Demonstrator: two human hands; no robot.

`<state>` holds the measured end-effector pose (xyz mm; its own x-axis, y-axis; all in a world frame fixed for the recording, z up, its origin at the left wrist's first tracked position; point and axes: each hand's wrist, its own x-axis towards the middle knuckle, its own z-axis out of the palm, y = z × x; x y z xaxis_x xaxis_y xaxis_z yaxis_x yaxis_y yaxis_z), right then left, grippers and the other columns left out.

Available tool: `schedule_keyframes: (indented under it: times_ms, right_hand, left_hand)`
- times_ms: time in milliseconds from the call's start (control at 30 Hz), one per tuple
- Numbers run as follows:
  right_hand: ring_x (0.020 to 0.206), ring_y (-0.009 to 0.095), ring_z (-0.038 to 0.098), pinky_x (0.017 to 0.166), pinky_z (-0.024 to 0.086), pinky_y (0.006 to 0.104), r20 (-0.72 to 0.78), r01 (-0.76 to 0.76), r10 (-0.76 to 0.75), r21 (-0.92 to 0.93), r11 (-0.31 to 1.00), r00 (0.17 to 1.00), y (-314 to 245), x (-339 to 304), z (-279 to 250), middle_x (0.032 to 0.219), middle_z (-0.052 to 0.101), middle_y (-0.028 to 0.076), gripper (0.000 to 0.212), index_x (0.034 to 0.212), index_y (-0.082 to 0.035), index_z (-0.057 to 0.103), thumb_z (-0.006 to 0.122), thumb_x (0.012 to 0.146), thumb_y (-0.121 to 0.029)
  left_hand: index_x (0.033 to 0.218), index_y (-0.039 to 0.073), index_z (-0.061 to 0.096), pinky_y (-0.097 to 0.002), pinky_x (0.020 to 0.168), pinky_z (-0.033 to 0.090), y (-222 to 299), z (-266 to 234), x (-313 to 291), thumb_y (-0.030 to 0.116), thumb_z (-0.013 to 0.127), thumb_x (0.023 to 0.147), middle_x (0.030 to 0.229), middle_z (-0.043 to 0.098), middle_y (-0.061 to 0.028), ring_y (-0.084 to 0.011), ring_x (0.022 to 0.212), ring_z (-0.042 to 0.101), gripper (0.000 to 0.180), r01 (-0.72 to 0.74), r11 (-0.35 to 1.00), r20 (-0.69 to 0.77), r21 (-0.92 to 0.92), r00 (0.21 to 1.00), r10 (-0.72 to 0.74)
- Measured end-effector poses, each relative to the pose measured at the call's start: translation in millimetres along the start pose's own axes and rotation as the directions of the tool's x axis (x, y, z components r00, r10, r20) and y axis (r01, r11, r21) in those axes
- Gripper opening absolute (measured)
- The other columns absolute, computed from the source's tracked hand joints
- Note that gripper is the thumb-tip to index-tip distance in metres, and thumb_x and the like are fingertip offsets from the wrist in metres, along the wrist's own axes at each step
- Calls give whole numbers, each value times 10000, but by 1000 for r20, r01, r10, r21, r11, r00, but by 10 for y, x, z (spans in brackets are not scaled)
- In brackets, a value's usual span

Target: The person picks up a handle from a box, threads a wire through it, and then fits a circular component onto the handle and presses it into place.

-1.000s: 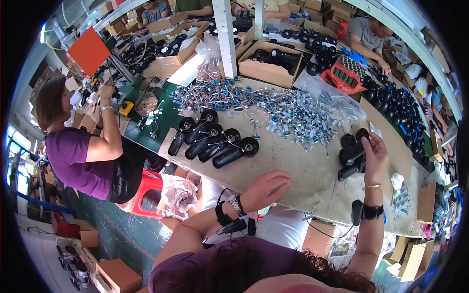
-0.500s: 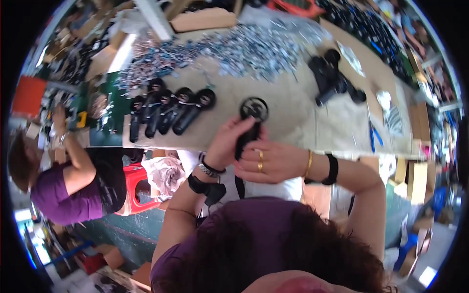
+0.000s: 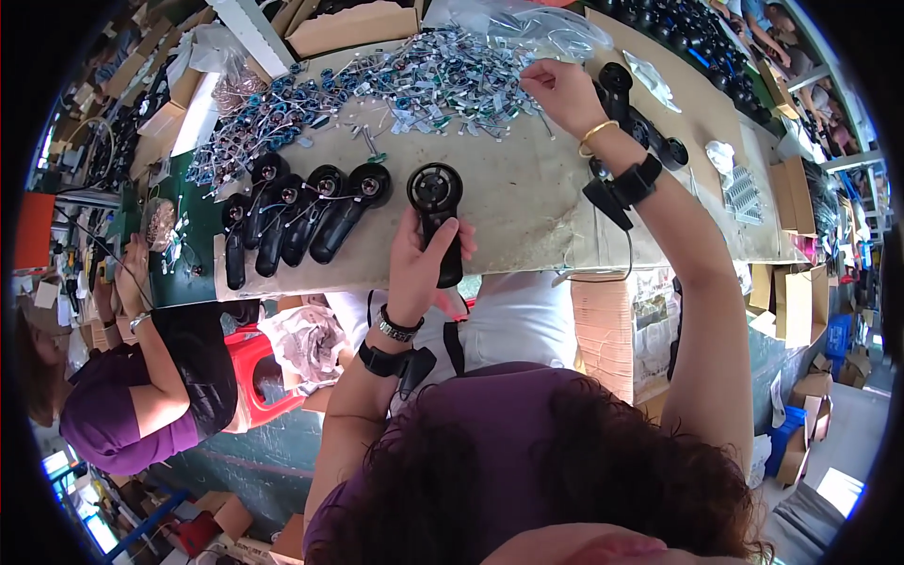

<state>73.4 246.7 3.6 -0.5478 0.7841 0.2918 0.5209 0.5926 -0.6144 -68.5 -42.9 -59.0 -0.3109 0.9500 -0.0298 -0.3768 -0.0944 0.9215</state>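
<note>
My left hand [image 3: 414,268] is closed round the handle of a black handheld fan body [image 3: 436,188], its round slotted head tilted up toward the far side of the table. My right hand [image 3: 562,97] is stretched out to the right end of a big heap of small wired circuit boards and motors [image 3: 452,85]. Its fingertips are pinched together; whatever may be between them is too small to make out. To the left of the held fan lies a row of several black fan bodies [image 3: 334,221] with wires at their round heads.
More black fan bodies [image 3: 645,132] lie beyond my right forearm. A grey ridged piece [image 3: 742,196] rests on the table's right side. At the left, a co-worker in a purple shirt [image 3: 122,414] sits by a red stool [image 3: 252,377]. A cardboard box [image 3: 353,28] stands at the back.
My right hand has left the fan body and moved far and right to the heap's edge. My left hand keeps the fan, now slightly further left. My view has shifted a little.
</note>
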Motion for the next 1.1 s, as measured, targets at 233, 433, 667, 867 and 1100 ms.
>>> schedule_keyframes:
  times_ms: [233, 433, 667, 867, 1100]
  right_hand:
    - [816, 196, 734, 791, 575, 315, 52, 46, -43, -46, 998, 998, -92, 468, 277, 896, 765, 97, 218, 1018, -42, 757, 753, 879, -210]
    - [844, 309, 735, 816, 584, 389, 1, 45, -45, -113, 993, 999, 179, 727, 194, 906, 764, 117, 179, 934, -115, 788, 723, 841, -253]
    - [831, 238, 740, 795, 578, 338, 48, -37, 48, -223, 974, 998, 494, 663, -101, 898, 772, 90, 226, 971, -88, 790, 767, 850, -278]
    - [821, 258, 734, 797, 579, 356, 135, -59, 93, -234, 970, 986, 455, 533, 202, 889, 767, 89, 242, 960, -105, 795, 779, 828, -308]
    - [788, 275, 731, 791, 586, 364, 94, -52, 66, -149, 987, 993, 493, 440, 179, 880, 760, 104, 288, 961, -91, 785, 804, 804, -332]
  left_hand:
    - [1240, 25, 451, -304, 610, 558, 99, 79, 6, 151, 479, 1084, 958, 673, -147, -199, 707, 680, 202, 7, 982, -38, -189, 999, -15]
    - [1229, 28, 470, -283, 577, 529, 42, 8, 3, 227, 432, 1109, 937, 673, -146, -183, 682, 664, 236, 31, 980, -6, -196, 999, -32]
    - [1235, -25, 555, -266, 591, 494, 12, 23, 0, 260, 451, 1109, 918, 693, -146, -149, 673, 637, 329, 33, 987, 24, -155, 999, -29]
    - [1226, -46, 589, -264, 615, 485, -10, 24, 26, 257, 463, 1106, 921, 699, -139, -135, 689, 625, 349, 5, 993, 28, -118, 1000, -2]
    - [1215, -35, 598, -261, 620, 480, -28, 45, 32, 212, 475, 1098, 919, 695, -125, -132, 696, 622, 300, -11, 997, 38, -82, 999, 15]
